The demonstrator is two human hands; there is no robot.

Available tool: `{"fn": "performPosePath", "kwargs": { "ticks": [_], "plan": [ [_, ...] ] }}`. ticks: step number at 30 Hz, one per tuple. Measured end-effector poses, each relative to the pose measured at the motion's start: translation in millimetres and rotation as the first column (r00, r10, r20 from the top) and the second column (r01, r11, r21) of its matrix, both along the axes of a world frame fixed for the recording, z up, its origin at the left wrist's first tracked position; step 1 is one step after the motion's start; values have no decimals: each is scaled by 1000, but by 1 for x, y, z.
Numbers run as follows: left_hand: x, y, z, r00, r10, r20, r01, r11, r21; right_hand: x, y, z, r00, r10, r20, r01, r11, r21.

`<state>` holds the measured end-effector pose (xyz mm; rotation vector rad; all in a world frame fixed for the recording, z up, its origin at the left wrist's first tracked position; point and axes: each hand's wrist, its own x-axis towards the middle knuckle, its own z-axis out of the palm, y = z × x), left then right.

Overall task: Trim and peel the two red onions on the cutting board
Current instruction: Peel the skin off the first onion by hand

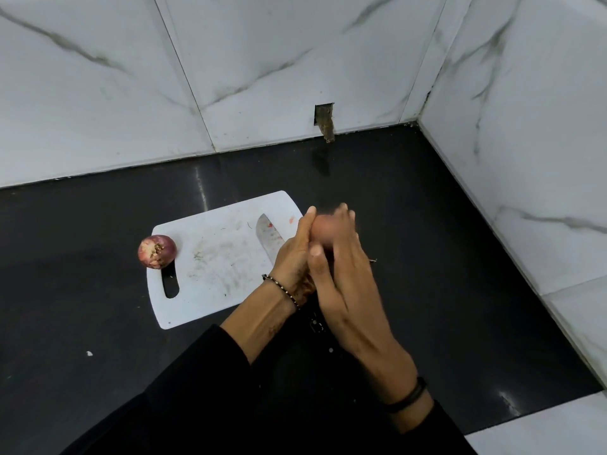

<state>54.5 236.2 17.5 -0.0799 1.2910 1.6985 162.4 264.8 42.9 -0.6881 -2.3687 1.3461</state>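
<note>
Peeling onion 1 is looking like the step in hand. The person's left hand (292, 257) and right hand (345, 274) are meeting just above the 3 o'clock edge of the white plastic cutting board (213, 290), with a pale pinkish round onion (323, 229) caught between them. It is blurred, so how much skin it is wearing cannot be told. The right grip is curling round it, fingers over the far side and thumb on the near side. The left grip is lying fairly flat, its straight fingers pressing on the onion's left flank rather than wrapping it.

A red-purple round onion (157, 251) with dry papery skin is sitting at the board's 9 o'clock edge, beside the handle slot, its root tuft showing and untrimmed. A steel knife blade (267, 233) is lying on the board toward 3 o'clock, tip pointing to 12 and handle hidden under the left hand. The board is resting on a glossy black tabletop (82, 274).

In my judgement the task is sitting under halfway. The next move is calling for stripping the held onion clean and setting it down. After that comes freeing 1 hand for the knife while the other is steadying onion 2 against rolling.
</note>
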Motion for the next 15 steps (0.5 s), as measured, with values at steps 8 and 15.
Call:
{"fn": "performPosePath", "kwargs": {
  "ticks": [8, 15],
  "plan": [
    [15, -13, 3, 994, -71, -83, 72, 997, 17, -30, 19, 7, 989, -139, 57, 146, 975, -168],
    [13, -17, 0, 995, -92, 45, 84, 982, 169, -44, 52, 1, 980, -121, 159, 157, 958, -238]
  ]
}}
